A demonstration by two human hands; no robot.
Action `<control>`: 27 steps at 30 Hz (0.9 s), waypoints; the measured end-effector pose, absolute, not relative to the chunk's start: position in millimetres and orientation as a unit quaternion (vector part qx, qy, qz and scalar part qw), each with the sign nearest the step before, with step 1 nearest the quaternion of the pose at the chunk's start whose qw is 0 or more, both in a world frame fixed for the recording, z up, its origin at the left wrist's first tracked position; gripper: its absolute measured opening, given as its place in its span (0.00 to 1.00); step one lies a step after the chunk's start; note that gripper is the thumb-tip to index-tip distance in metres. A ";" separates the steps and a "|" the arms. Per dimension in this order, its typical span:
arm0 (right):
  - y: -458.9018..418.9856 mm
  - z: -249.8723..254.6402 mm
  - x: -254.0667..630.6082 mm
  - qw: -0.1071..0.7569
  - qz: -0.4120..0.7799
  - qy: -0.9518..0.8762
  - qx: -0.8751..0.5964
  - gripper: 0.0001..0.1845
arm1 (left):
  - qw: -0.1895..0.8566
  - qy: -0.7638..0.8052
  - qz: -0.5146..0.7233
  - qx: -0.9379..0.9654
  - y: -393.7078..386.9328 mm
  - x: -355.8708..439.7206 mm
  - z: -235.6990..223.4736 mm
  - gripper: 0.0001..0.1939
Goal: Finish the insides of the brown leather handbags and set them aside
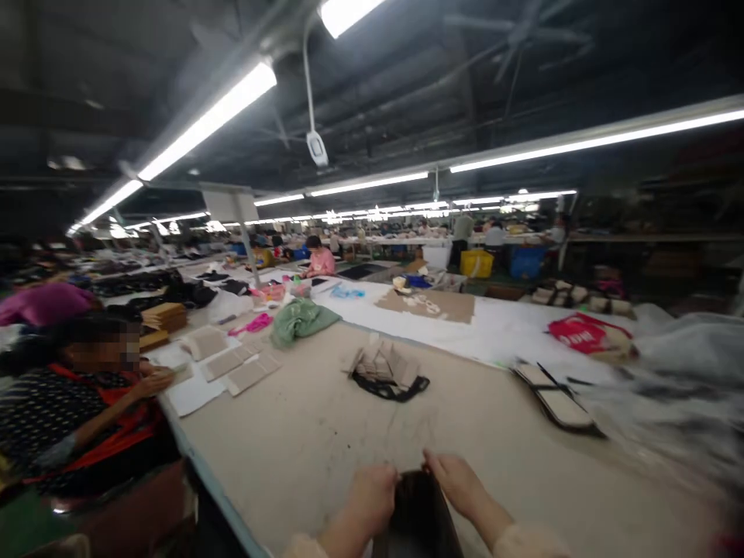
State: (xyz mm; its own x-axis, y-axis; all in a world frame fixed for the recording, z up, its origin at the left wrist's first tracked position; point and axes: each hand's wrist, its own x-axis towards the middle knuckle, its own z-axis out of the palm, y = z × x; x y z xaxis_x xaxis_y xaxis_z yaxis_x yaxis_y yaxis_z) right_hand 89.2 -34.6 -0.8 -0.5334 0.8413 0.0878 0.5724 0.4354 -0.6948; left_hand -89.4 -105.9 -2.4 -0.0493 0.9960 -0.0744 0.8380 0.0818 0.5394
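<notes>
At the near edge of the table, my left hand [375,490] is closed on the upper left corner of a dark brown or black piece of material [416,515]. Opposite it, my right hand [458,479] pinches the upper right corner between thumb and fingers. The piece hangs down between both forearms; its lower part runs out of the picture and its exact kind does not show. Beyond my hands lies a loose pile of beige flat pieces [387,363] with a black strap-like edge [390,394].
A beige-covered table [302,418] spreads ahead. At left a co-worker [75,403] sits handling beige panels [253,373]. A green cloth [302,319] lies farther back. To the right are a black-edged case [561,399], a red bag [590,333] and clear plastic sheeting [680,395].
</notes>
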 end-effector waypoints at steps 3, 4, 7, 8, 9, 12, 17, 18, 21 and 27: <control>-21.3 -20.8 100.4 0.261 0.480 -0.701 -0.458 0.35 | 0.143 0.696 0.093 0.697 -101.9 -86.1 -9.6 0.15; -19.6 -23.8 102.9 0.273 0.484 -0.695 -0.457 0.34 | 0.124 0.692 0.076 0.707 -100.8 -87.0 -8.9 0.16; -21.4 -24.3 104.1 0.285 0.396 -0.766 -0.419 0.25 | 0.101 0.686 0.054 0.718 -99.9 -89.8 -4.9 0.16; -23.3 -22.9 102.5 0.280 0.361 -0.794 -0.401 0.22 | 0.096 0.686 0.053 0.720 -100.1 -90.2 -4.1 0.15; -25.3 -21.2 100.1 0.267 0.330 -0.818 -0.388 0.19 | 0.093 0.686 0.052 0.720 -100.3 -90.4 -3.9 0.15; -30.4 -15.2 90.7 0.198 0.247 -0.867 -0.384 0.15 | 0.086 0.684 0.051 0.722 -100.4 -90.0 -5.6 0.15; -33.8 -5.0 79.6 0.101 0.121 -0.904 -0.398 0.15 | 0.088 0.693 0.047 0.714 -98.8 -89.3 -6.6 0.15; -34.0 -3.9 78.9 0.095 0.112 -0.905 -0.398 0.15 | 0.091 0.697 0.045 0.710 -98.5 -88.7 -6.0 0.16; -34.0 -3.1 81.0 0.091 0.122 -0.897 -0.414 0.18 | 0.101 0.710 0.041 0.696 -98.2 -85.9 -3.8 0.17; -44.1 -5.1 105.5 0.097 0.284 -0.849 -0.434 0.25 | 0.224 0.723 0.126 0.641 -106.2 -95.5 -6.5 0.22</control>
State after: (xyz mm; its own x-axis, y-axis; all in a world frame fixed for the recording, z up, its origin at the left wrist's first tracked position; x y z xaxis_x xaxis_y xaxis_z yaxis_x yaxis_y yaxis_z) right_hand 105.5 -44.1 -5.1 -0.6041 0.7928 -0.0809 0.6823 0.4621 -0.5665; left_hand -95.5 -106.2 -6.5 -0.0775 0.9837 -0.1626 0.8703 0.1463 0.4704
